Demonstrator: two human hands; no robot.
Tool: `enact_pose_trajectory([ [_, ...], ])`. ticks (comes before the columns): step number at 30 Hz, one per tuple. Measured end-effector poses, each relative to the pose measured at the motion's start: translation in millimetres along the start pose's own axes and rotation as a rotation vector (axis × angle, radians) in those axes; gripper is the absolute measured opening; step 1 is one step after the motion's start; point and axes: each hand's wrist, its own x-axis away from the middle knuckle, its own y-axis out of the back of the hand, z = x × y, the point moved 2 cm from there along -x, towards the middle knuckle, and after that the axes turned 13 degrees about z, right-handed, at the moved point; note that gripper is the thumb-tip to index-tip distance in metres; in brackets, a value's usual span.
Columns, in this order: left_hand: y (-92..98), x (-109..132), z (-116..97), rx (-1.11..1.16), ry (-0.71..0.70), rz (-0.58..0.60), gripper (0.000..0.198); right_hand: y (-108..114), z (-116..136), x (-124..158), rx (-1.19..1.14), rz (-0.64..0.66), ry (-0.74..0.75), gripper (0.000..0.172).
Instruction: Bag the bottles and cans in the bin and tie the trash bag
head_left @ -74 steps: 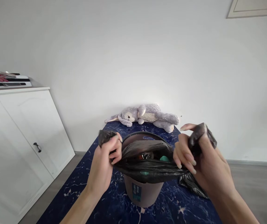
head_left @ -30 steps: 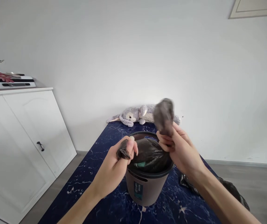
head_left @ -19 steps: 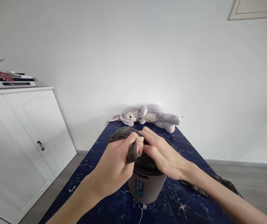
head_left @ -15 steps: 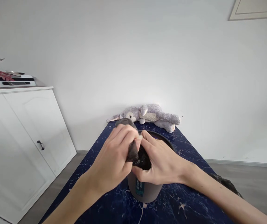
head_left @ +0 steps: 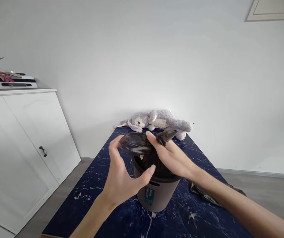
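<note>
A black plastic bag (head_left: 135, 143) is bunched up above a grey waste bin (head_left: 165, 193) with a dark rim and a teal label. My right hand (head_left: 168, 155) is closed around the bag, and a twisted end of it sticks up between thumb and fingers. More black plastic shows inside the bin below. At the bag's left side is my left hand (head_left: 122, 178), its thumb spread wide from the fingers. Those fingers reach to the bag's left edge and are partly hidden behind it; whether they press on it I cannot tell.
The bin stands on a dark blue marble-patterned table (head_left: 89, 195). A grey plush rabbit (head_left: 161, 120) lies at the table's far end against the wall. More black plastic (head_left: 208, 195) lies at the right edge. A white cabinet (head_left: 32, 145) stands to the left.
My left hand has let go of the bunched plastic and opened. My right hand now grips the bag, whose twisted end points up to the right. The bin's front rim has come into view.
</note>
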Motion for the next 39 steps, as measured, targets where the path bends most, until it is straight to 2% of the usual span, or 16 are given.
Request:
enact_pose_trajectory([
  [2, -7.8, 2, 3, 0.056, 0.108, 0.106, 0.076, 0, 3, -1, -0.038, 0.01, -0.003, 0.051],
  [5, -13.9, -7, -6, 0.085, 0.076, 0.207, 0.055, 1, 4, -4, -0.019, 0.003, 0.008, 0.051],
  [11, -19.7, -28, -21, 0.169, 0.077, 0.231, 0.027, 13, 14, -3, 0.145, -0.037, 0.023, 0.052],
  [15, -24.6, -35, -22, 0.191, 0.011, 0.251, 0.026, 27, 20, 2, 0.003, -0.051, 0.029, 0.043],
  [19, -25.5, -42, -17, 0.295, 0.049, 0.312, 0.017, 40, 18, 9, -0.007, 0.004, 0.005, 0.043],
  [23, -21.1, -47, -12, 0.524, 0.138, 0.429, 0.023, 50, 11, 16, 0.176, 0.132, 0.03, 0.046],
  [26, -17.7, -48, -6, 0.6, 0.201, 0.459, 0.03, 54, 6, 18, 0.512, 0.158, 0.209, 0.041],
  [28, -17.3, -48, -2, 0.608, 0.235, 0.452, 0.028, 54, 1, 19, 0.798, 0.109, 0.373, 0.033],
  [30, -18.3, -47, 1, 0.611, 0.261, 0.443, 0.023, 52, -6, 20, 1.028, 0.02, 0.467, 0.027],
  [33, -21.0, -46, 0, 0.599, 0.268, 0.447, 0.017, 47, -16, 21, 1.187, -0.154, 0.478, 0.023],
  [37, -23.6, -43, -5, 0.563, 0.267, 0.47, 0.016, 40, -24, 18, 1.286, -0.464, 0.446, 0.025],
  [39, -24.1, -42, -6, 0.55, 0.279, 0.477, 0.017, 37, -26, 14, 1.309, -0.544, 0.448, 0.027],
])
